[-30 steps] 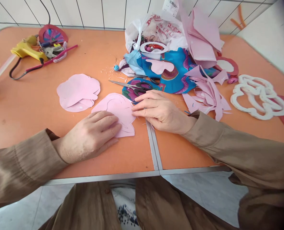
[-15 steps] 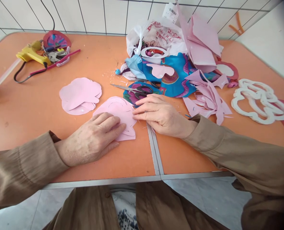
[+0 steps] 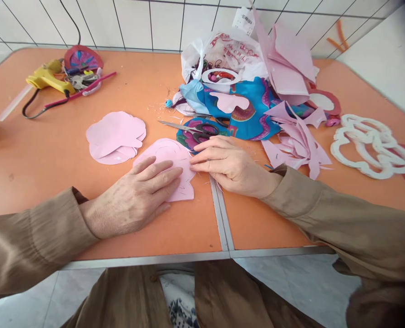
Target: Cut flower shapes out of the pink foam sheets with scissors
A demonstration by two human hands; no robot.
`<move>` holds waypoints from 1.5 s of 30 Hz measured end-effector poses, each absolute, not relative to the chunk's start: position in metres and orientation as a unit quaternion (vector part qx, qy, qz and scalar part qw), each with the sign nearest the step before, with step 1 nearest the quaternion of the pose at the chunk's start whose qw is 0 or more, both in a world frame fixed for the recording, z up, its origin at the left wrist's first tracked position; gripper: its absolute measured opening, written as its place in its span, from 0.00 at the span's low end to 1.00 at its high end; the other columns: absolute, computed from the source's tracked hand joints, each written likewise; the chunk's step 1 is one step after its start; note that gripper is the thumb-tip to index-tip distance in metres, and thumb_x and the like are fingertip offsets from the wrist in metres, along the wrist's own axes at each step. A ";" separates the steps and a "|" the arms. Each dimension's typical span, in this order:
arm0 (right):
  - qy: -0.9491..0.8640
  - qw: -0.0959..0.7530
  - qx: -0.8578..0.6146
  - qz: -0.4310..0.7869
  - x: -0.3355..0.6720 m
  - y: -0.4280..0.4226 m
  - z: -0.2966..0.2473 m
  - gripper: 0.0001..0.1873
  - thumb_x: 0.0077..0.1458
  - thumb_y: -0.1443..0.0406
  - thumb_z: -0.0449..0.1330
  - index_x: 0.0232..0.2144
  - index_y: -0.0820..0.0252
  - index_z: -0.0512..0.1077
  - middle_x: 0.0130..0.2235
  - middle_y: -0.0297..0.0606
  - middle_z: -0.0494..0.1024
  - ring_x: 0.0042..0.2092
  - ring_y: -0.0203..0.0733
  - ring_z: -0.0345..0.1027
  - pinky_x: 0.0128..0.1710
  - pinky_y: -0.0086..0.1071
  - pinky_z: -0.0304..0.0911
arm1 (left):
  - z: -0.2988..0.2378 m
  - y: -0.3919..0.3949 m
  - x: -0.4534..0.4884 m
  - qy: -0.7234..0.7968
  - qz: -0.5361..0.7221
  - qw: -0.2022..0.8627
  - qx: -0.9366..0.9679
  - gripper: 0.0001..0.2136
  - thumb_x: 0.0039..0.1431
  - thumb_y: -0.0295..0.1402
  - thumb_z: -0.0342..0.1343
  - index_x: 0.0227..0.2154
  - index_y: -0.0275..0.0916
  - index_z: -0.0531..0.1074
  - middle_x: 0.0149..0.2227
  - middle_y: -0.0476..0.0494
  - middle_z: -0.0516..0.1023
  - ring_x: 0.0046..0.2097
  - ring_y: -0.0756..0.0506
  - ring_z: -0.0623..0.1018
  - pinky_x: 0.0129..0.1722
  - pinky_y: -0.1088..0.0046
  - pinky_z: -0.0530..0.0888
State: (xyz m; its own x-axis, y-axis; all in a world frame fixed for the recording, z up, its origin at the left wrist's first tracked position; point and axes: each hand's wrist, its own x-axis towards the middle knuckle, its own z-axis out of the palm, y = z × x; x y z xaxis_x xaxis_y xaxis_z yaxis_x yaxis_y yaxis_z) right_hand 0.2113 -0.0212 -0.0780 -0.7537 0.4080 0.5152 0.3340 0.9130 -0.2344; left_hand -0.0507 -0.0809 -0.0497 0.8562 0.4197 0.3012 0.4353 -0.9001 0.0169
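A pink sheet [image 3: 182,191] with curved lines drawn on it lies flat on the orange table, partly covered by my hands. Across its left side rests my left hand [image 3: 137,196], fingers stretched out and slightly spread. My right hand [image 3: 231,166] touches the sheet's right edge with its fingertips; the fingers are extended, and its thumb is mostly hidden. Just beyond the right hand are black-handled scissors [image 3: 202,132], lying on a patterned blue and purple piece. To the left sits a stack of pink cut-out shapes [image 3: 115,136].
Pink scraps [image 3: 300,141], blue patterned cloth [image 3: 253,114] and a white plastic bag [image 3: 235,50] crowd the back right. White cloud-shaped outlines [image 3: 369,146] lie far right. A yellow glue gun [image 3: 47,77] with its cord is at back left. A metal seam [image 3: 219,218] crosses the table.
My left hand's fingers have straightened and spread a little further over the pink sheet. The right hand stays at the sheet's edge. The whole view has shifted very slightly.
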 end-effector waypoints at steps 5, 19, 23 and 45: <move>-0.920 0.315 -0.214 0.093 0.212 -0.023 -0.074 0.17 0.63 0.73 0.51 0.43 0.56 0.78 0.44 0.39 0.82 0.51 0.47 0.73 0.51 0.48 0.68 | -0.052 -0.079 -0.051 -0.216 -0.150 -0.002 -0.965 0.15 0.66 0.26 0.50 0.52 0.24 0.68 0.53 0.27 0.76 0.56 0.33 0.73 0.56 0.47 0.70; -0.911 0.316 -0.261 0.054 0.212 -0.023 -0.072 0.17 0.61 0.72 0.52 0.47 0.58 0.76 0.50 0.46 0.78 0.55 0.50 0.69 0.54 0.50 0.67 | -0.052 -0.079 -0.051 -0.212 -0.148 -0.020 -0.966 0.16 0.64 0.25 0.52 0.53 0.24 0.68 0.54 0.26 0.76 0.58 0.32 0.72 0.56 0.49 0.73; -0.909 0.304 -0.279 0.056 0.212 -0.024 -0.074 0.12 0.59 0.69 0.57 0.40 0.56 0.79 0.51 0.45 0.78 0.58 0.55 0.67 0.55 0.54 0.65 | -0.053 -0.079 -0.052 -0.215 -0.152 -0.020 -0.965 0.15 0.65 0.26 0.51 0.53 0.27 0.68 0.54 0.28 0.76 0.58 0.33 0.72 0.56 0.48 0.73; -0.903 0.343 -0.257 0.025 0.216 -0.024 -0.072 0.15 0.47 0.77 0.55 0.31 0.56 0.77 0.42 0.39 0.83 0.51 0.52 0.73 0.48 0.51 0.68 | -0.052 -0.079 -0.050 -0.210 -0.148 -0.010 -0.966 0.15 0.65 0.24 0.50 0.52 0.26 0.69 0.53 0.27 0.77 0.57 0.32 0.73 0.55 0.48 0.74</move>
